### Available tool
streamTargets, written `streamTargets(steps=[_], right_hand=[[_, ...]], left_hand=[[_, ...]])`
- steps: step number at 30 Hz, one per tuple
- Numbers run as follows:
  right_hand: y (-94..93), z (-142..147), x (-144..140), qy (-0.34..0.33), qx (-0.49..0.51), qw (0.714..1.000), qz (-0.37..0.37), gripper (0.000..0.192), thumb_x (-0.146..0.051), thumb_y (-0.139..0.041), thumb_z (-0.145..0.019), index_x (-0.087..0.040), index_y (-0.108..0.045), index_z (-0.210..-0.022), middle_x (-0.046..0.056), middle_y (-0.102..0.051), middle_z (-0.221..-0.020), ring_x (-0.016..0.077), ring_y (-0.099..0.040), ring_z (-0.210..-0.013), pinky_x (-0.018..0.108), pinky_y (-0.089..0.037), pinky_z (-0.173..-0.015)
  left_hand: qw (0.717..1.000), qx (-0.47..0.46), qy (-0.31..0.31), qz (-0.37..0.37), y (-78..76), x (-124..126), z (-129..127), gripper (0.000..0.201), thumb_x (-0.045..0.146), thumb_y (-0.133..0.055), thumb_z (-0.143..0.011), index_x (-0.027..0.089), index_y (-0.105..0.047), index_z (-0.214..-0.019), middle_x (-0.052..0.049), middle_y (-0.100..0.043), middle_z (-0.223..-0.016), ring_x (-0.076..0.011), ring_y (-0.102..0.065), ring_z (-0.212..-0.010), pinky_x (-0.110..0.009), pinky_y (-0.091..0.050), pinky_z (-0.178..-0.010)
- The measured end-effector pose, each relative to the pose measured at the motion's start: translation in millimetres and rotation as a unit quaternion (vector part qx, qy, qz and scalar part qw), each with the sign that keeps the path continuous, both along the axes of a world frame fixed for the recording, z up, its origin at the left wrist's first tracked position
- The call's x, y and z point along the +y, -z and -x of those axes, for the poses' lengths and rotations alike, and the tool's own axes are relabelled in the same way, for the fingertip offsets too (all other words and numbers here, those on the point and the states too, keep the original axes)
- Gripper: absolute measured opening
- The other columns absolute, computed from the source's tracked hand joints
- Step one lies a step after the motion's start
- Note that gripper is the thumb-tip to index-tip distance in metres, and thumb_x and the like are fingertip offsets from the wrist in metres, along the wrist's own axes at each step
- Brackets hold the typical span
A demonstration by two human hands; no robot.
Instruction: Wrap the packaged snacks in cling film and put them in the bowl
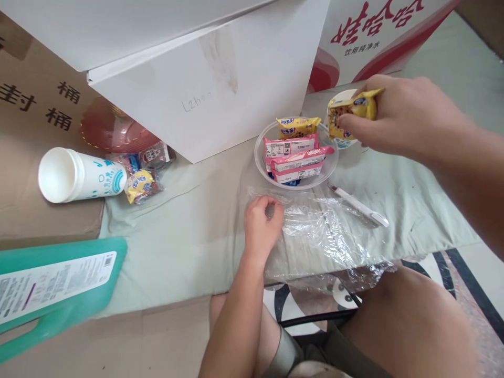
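Right hand [394,118]: grip clamped on yellow snack packet [354,107], long axis horizontal, just right of and above clear bowl [260,157]. Left hand [262,223]: grip pinched together on plastic wrap [326,231], nearer the person.

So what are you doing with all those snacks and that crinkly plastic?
A person sits at a surface covered with pale green cloth. The right hand holds a small yellow snack packet just beside a clear plastic bowl that already has pink and yellow snack packets in it. The left hand pinches the edge of a crinkled sheet of clear plastic wrap spread in front of the bowl. A white utensil lies on the wrap.
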State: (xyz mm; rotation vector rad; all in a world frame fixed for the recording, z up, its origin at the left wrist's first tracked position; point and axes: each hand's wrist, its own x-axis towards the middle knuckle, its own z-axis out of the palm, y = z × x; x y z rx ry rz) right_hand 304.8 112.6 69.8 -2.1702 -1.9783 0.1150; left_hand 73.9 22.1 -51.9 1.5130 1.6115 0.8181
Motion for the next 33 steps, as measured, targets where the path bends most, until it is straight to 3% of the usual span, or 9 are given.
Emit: streamTargets(steps=[7, 10, 13, 18, 21, 24, 27, 29, 33], right_hand=[[1.8, -5, 2, -0.020, 0.036, 0.996, 0.081, 0.056, -0.070, -0.064, -0.088, -0.020, -0.067, -0.112, 0.002, -0.066, -0.066, 0.0226, -0.064, -0.073, 0.045, -0.048, -0.077], [3.1, -5, 2, -0.042, 0.038, 0.996, 0.069, 0.047, -0.059, -0.061, -0.094, -0.021, -0.069, -0.121, 0.005, -0.072, -0.079, 0.0249, -0.067, -0.083, 0.046, -0.047, -0.080], [14.2, -3, 6, -0.060, 0.028, 0.996, 0.064, 0.033, -0.045, -0.066, -0.093, -0.019, -0.073, -0.112, 0.006, -0.074, -0.085, 0.0275, -0.068, -0.092, 0.045, -0.046, -0.080], [19.6, 1, 10, -0.053, -0.006, 0.992, 0.116, 0.033, -0.044, -0.070, -0.091, -0.019, -0.072, -0.112, 0.007, -0.076, -0.089, 0.0286, -0.071, -0.093, 0.042, -0.046, -0.077], [2.6, 0, -23, -0.006, 0.026, 0.999, 0.039, 0.044, -0.053, -0.067, -0.092, -0.024, -0.066, -0.124, 0.006, -0.077, -0.087, 0.0275, -0.071, -0.087, 0.045, -0.049, -0.077], [1.2, -2, -84, -0.037, 0.133, 0.982, -0.131, 0.017, -0.041, -0.062, -0.094, -0.028, -0.066, -0.105, 0.002, -0.073, -0.079, 0.0204, -0.067, -0.070, 0.043, -0.051, -0.073], [34.1, 0, -135, -0.210, 0.226, 0.946, -0.097, 0.004, -0.032, -0.065, -0.094, -0.029, -0.066, -0.093, -0.001, -0.074, -0.075, 0.0163, -0.068, -0.060, 0.035, -0.053, -0.058], [65.7, 6, -152, -0.275, 0.230, 0.932, -0.063, 0.009, -0.028, -0.060, -0.096, -0.026, -0.068, -0.096, 0.005, -0.080, -0.092, 0.0236, -0.078, -0.084, 0.039, -0.061, -0.069], [110.7, 16, -156, -0.257, 0.199, 0.946, -0.019, 0.021, -0.029, -0.056, -0.096, -0.024, -0.074, -0.105, 0.011, -0.079, -0.118, 0.0379, -0.070, -0.124, 0.059, -0.059, -0.100]], left_hand=[[1.000, 0.015, 0.000, -0.003, 1.1, 1, -2, 0.011, 0.018, -0.059, -0.086, 0.021, -0.066, -0.078, -0.003, -0.073, -0.086, -0.0204, -0.068, -0.091, -0.034, -0.049, -0.089], [1.000, 0.010, 0.003, 0.005, 0.7, 1, -1, 0.011, 0.018, -0.058, -0.086, 0.020, -0.066, -0.079, -0.004, -0.073, -0.087, -0.0207, -0.067, -0.091, -0.034, -0.049, -0.089], [1.000, 0.005, 0.012, 0.004, 0.2, 1, 0, 0.010, 0.019, -0.058, -0.086, 0.020, -0.065, -0.080, -0.004, -0.073, -0.087, -0.0205, -0.067, -0.091, -0.034, -0.049, -0.089], [1.000, -0.003, 0.016, 0.001, 0.0, 1, 1, 0.010, 0.018, -0.058, -0.086, 0.020, -0.065, -0.079, -0.004, -0.072, -0.087, -0.0195, -0.067, -0.090, -0.032, -0.049, -0.087], [1.000, -0.007, 0.012, 0.008, -0.2, 1, 2, 0.009, 0.017, -0.059, -0.086, 0.020, -0.066, -0.080, -0.003, -0.073, -0.088, -0.0193, -0.068, -0.091, -0.032, -0.049, -0.088], [0.999, -0.021, 0.022, 0.009, -1.4, 1, 5, 0.011, 0.021, -0.059, -0.090, 0.020, -0.066, -0.081, -0.002, -0.073, -0.088, -0.0184, -0.067, -0.092, -0.031, -0.049, -0.088], [0.998, -0.045, 0.038, 0.000, -3.0, -1, 7, 0.023, 0.032, -0.053, -0.098, 0.021, -0.065, -0.081, -0.002, -0.071, -0.086, -0.0172, -0.066, -0.088, -0.029, -0.049, -0.084], [0.998, -0.051, 0.045, -0.014, -3.5, -5, 9, 0.028, 0.036, -0.050, -0.101, 0.022, -0.065, -0.082, -0.002, -0.070, -0.086, -0.0172, -0.065, -0.088, -0.028, -0.049, -0.083], [0.996, -0.038, 0.065, -0.047, -1.5, -15, 17, 0.031, 0.040, -0.047, -0.102, 0.022, -0.067, -0.085, -0.004, -0.071, -0.090, -0.0185, -0.065, -0.092, -0.029, -0.050, -0.087]])
